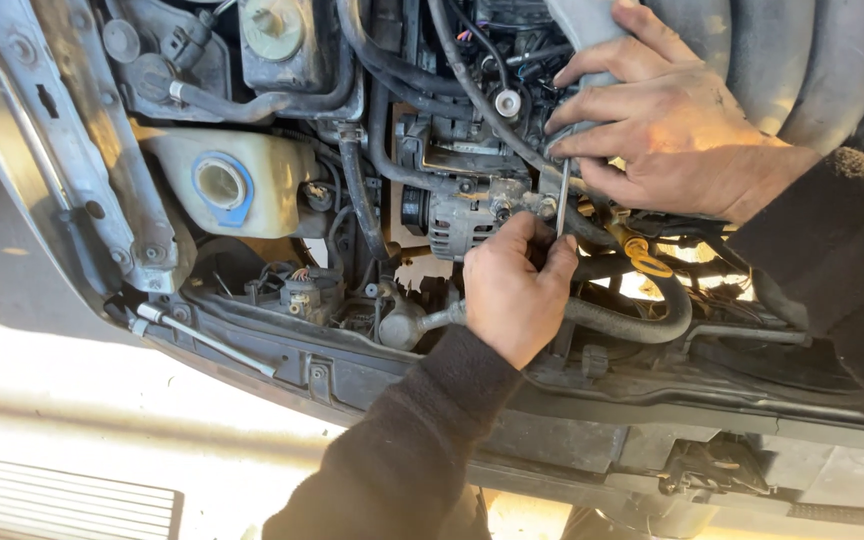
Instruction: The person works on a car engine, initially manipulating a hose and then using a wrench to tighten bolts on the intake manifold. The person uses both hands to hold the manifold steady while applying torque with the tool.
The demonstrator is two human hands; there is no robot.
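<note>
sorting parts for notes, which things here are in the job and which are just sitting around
In hand:
left hand gripping thin metal tool
right hand on grey hose
alternator at the tool tip

Just there:
white fluid reservoir with blue-ringed opening
yellow dipstick handle
black radiator hose

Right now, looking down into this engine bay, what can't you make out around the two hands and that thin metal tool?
- Head view: the tip of the thin metal tool is lost among grimy fittings beside the silver ribbed alternator.
- The left hand covers the tool's handle, so its kind is unclear.
- The right hand hides where the grey ribbed hose joins.
- The yellow looped dipstick handle is blown out by glare.
</note>
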